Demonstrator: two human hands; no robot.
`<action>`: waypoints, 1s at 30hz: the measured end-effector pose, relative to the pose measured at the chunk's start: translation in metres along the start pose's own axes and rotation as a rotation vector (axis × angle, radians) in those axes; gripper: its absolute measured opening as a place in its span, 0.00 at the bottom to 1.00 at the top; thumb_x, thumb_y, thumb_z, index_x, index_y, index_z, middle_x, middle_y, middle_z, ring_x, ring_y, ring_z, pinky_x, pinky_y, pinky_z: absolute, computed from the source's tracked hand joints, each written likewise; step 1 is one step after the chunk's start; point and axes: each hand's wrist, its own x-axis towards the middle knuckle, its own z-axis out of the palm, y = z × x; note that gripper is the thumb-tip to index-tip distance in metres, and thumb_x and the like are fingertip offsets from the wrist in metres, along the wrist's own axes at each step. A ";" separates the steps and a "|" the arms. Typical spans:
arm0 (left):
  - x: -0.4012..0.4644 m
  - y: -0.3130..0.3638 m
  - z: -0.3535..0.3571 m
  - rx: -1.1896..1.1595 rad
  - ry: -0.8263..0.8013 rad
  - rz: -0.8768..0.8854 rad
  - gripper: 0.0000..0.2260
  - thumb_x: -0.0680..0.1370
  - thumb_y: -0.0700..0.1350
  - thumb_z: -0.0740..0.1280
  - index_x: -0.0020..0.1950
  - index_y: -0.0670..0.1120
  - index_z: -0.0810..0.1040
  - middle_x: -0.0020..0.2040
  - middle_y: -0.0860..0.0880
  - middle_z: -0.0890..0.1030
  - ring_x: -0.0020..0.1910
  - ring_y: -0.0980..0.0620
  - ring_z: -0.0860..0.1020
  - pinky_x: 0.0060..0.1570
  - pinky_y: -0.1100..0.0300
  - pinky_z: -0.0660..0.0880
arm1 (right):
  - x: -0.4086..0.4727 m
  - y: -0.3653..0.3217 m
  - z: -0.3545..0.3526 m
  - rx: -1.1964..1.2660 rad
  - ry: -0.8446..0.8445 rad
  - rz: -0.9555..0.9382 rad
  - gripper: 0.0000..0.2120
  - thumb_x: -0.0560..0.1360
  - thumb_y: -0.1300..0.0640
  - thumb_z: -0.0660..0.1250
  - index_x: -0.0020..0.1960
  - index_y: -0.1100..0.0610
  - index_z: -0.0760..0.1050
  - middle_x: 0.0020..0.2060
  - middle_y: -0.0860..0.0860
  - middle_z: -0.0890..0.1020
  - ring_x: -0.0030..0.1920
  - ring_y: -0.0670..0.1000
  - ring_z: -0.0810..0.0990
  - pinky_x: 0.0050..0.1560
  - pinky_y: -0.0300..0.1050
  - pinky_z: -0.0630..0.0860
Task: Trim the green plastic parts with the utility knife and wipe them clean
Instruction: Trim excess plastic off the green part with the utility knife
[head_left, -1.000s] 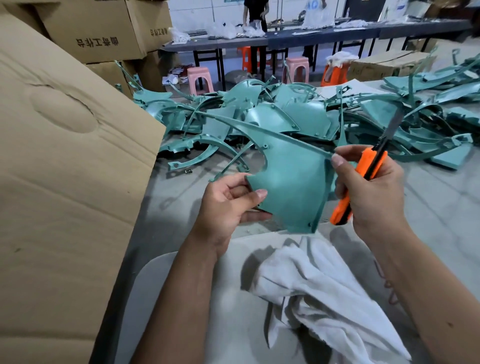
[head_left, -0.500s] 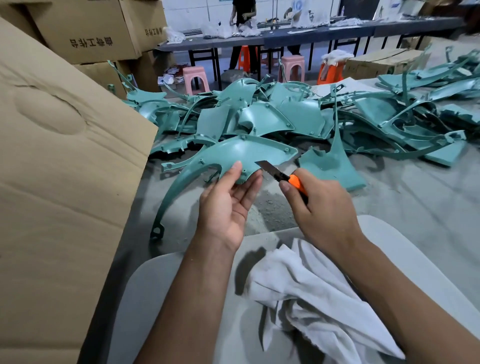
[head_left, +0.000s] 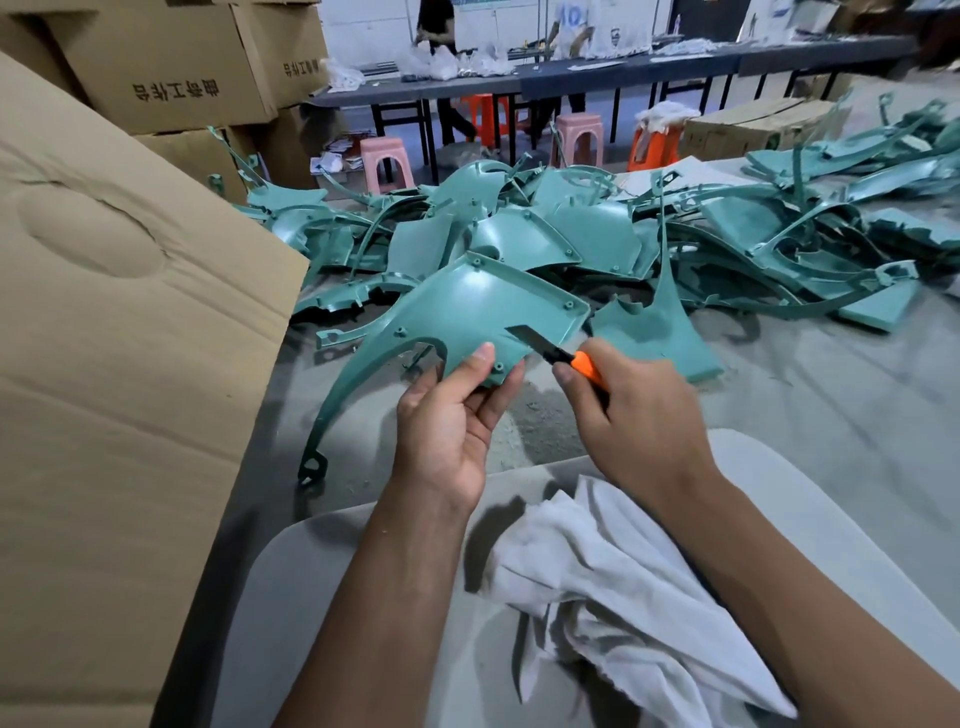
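Now you have a different piece in hand than a second ago: the flat green panel you held up on edge then is gone from your grip, and a long curved green plastic part with a thin arching leg has taken its place. The utility knife with the orange handle has also turned over, from blade up and clear of the work to blade forward and laid against the part's near right edge. By my reading, that means one panel is finished with and trimming of the next edge is just starting; the wipe has not come yet.

Your left hand is palm up, thumb on top and fingers beneath, pinching the part's near corner and holding it just above the grey table, with the arched leg hanging down to the left. Your right hand is closed round the knife handle, index finger stretched along it toward the blade, wrist bent inward so the blade points left and away from you. The hands sit close together, your left thumb near the blade tip, so mind it.

The crumpled white cloth lies near you, below both wrists, untouched. A large pile of green plastic parts waits beyond.
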 end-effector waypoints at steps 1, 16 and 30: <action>0.000 0.002 -0.001 0.001 0.007 0.000 0.11 0.73 0.31 0.71 0.54 0.37 0.81 0.47 0.42 0.86 0.45 0.45 0.86 0.39 0.59 0.83 | 0.000 0.000 0.001 -0.024 0.010 0.015 0.16 0.84 0.44 0.60 0.41 0.52 0.66 0.26 0.45 0.69 0.27 0.55 0.70 0.29 0.49 0.66; -0.003 0.027 -0.004 -0.012 0.019 -0.117 0.05 0.67 0.34 0.69 0.39 0.36 0.84 0.38 0.44 0.85 0.37 0.46 0.86 0.32 0.63 0.81 | 0.005 0.026 -0.002 0.130 0.146 0.055 0.18 0.85 0.46 0.59 0.41 0.56 0.67 0.26 0.46 0.69 0.27 0.54 0.69 0.29 0.48 0.62; -0.007 0.039 0.013 -0.085 0.109 -0.225 0.07 0.76 0.33 0.68 0.38 0.35 0.79 0.35 0.39 0.82 0.32 0.46 0.85 0.28 0.64 0.80 | 0.009 0.026 0.007 0.248 0.348 0.147 0.15 0.86 0.49 0.57 0.42 0.53 0.64 0.27 0.44 0.65 0.28 0.44 0.67 0.31 0.46 0.55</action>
